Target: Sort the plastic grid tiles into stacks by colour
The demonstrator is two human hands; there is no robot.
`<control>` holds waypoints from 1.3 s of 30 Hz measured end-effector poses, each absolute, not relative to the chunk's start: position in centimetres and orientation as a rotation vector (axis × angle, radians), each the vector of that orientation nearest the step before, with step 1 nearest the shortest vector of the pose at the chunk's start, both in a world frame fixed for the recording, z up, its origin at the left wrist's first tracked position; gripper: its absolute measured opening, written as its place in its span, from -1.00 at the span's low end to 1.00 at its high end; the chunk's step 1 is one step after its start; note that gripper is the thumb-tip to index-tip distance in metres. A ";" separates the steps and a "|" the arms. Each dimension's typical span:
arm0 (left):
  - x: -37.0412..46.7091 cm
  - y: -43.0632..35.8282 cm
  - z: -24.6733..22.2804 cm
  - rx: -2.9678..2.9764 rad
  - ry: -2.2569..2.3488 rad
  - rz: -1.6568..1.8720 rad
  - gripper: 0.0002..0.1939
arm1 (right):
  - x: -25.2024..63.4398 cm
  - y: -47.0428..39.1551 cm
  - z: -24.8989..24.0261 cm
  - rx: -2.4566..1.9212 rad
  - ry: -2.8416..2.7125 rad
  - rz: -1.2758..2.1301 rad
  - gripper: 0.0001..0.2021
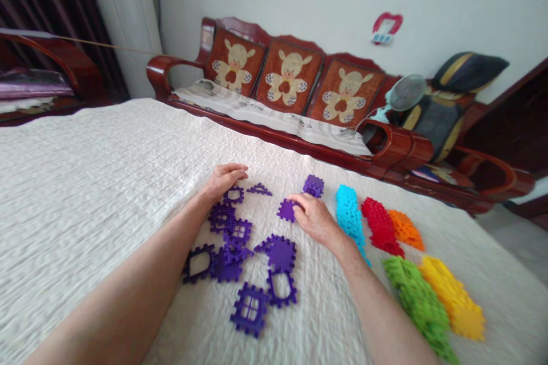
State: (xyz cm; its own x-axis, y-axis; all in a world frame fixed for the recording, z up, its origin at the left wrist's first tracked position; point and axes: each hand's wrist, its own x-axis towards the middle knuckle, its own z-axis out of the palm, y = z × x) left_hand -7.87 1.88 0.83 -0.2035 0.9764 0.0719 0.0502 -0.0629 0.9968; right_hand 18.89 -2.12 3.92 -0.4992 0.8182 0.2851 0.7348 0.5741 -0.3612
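My right hand (314, 218) has its fingers closed on the edge of a solid purple square building tile (286, 210) with notched sides. Just beyond it stands a small stack of purple tiles (314, 184). My left hand (225, 178) is over the cover with its fingers stretched out, and nothing shows between them. Right below it lies a purple frame tile (233, 195), partly hidden by the hand, and to its right a purple triangular piece (259, 189). Closer to me are scattered purple pieces, among them a window tile (250, 308), an open frame (282, 288) and a solid square (282, 254).
On the right, tiles are grouped by colour: a blue row (351, 219), a red pile (381, 227), an orange pile (406, 229), a green row (417, 302) and a yellow row (451, 296). A white quilted cover (107, 171) lies beneath. Behind stand a wooden sofa (166, 74) and a fan (406, 93).
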 end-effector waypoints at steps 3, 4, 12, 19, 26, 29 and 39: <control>-7.9 2.0 0.6 1.173 1.343 1.400 -0.67 | 18.9 -2.2 3.8 -1.261 -2.429 0.259 -0.68; -8.0 2.0 0.6 1.171 1.340 1.403 -0.67 | 18.9 -2.2 3.8 -1.257 -2.425 0.265 -0.69; -8.0 2.1 0.4 1.188 1.343 1.392 -0.65 | 18.0 -4.0 5.0 -1.559 -2.299 -0.036 -0.78; -8.1 2.1 0.2 1.205 1.338 1.393 -0.62 | 16.7 -5.4 6.6 -1.136 -2.286 0.535 -0.72; -8.0 2.1 0.3 1.208 1.337 1.399 -0.64 | 17.5 -3.5 3.9 -0.948 -2.604 0.381 -0.44; -8.1 2.2 0.1 1.205 1.341 1.393 -0.64 | 17.2 -3.6 3.2 -1.028 -2.640 0.398 -0.54; -7.9 2.2 0.3 1.158 1.332 1.387 -0.66 | 19.0 -3.9 5.8 -1.226 -2.666 0.491 -0.52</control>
